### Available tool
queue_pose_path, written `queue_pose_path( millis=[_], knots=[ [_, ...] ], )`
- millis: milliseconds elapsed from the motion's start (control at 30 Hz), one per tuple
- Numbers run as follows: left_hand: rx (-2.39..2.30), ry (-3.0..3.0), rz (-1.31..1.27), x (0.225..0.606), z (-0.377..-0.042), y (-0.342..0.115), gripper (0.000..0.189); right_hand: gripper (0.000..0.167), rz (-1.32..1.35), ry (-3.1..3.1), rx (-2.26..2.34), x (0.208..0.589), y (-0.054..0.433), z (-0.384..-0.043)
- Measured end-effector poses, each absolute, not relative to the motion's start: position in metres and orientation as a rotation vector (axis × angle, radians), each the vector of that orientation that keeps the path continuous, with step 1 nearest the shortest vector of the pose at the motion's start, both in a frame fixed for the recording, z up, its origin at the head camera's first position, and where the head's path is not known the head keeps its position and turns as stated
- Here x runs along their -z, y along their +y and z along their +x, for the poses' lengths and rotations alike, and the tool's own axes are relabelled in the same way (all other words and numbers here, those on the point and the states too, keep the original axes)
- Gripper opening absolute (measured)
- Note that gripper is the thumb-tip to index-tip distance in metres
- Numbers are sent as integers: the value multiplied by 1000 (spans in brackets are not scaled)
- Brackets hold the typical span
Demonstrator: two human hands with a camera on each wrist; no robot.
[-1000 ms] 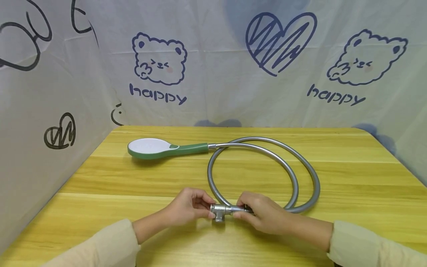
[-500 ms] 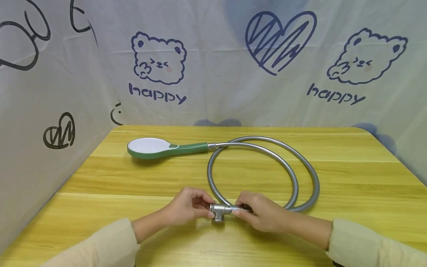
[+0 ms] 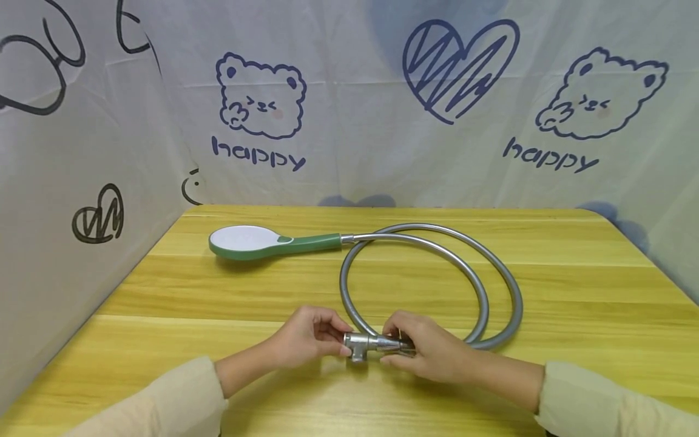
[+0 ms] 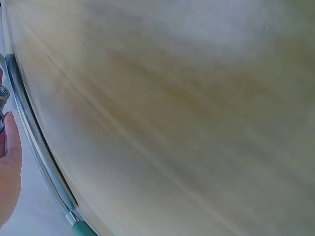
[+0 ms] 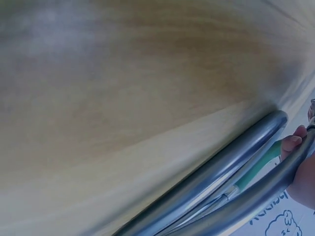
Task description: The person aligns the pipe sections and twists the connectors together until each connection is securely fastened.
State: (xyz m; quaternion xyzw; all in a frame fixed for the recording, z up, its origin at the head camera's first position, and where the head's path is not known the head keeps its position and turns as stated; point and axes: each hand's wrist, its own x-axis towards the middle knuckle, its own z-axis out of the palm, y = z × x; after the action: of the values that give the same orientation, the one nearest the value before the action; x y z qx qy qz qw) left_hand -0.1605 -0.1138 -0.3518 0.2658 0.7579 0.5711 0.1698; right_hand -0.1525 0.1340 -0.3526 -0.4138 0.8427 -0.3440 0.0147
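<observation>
My left hand (image 3: pixel 306 340) pinches a small chrome T-shaped pipe fitting (image 3: pixel 358 347) between thumb and fingers, near the table's front. One short outlet points toward me. Meeting the fitting's right side is the chrome end nut (image 3: pixel 386 344) of a grey shower hose (image 3: pixel 516 297). Around that end my right hand (image 3: pixel 431 349) is loosely curled, its thumb a little off the nut. In the right wrist view the hose (image 5: pixel 246 201) runs past the fingers. At the left wrist view's edge, the fitting (image 4: pixel 3 93) shows a threaded opening. How far nut and fitting are joined is hidden.
The hose loops across the wooden table (image 3: pixel 262 291) to a green-handled shower head (image 3: pixel 244 240) with a white face, lying at the back left. A white printed curtain (image 3: pixel 349 139) hangs behind the table and along its left side.
My right thumb and forefinger have loosened and drawn apart from the nut, baring more of it. The left hand and the fitting stay in place.
</observation>
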Motion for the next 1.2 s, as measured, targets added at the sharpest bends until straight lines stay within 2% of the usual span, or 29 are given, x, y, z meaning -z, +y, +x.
queue_pose_path(
  millis=[133,700,1200],
  knots=[
    [-1622,2154,755,351,-160,-114,22,24,-1315,2652,1058,354,135,-152],
    [-1601,2183,820,350,-161,-113,22,24,-1516,2742,1113,359,135,-152],
    [-1585,2222,855,351,-162,-112,21,15,-1372,2648,1158,353,136,-152]
  ],
)
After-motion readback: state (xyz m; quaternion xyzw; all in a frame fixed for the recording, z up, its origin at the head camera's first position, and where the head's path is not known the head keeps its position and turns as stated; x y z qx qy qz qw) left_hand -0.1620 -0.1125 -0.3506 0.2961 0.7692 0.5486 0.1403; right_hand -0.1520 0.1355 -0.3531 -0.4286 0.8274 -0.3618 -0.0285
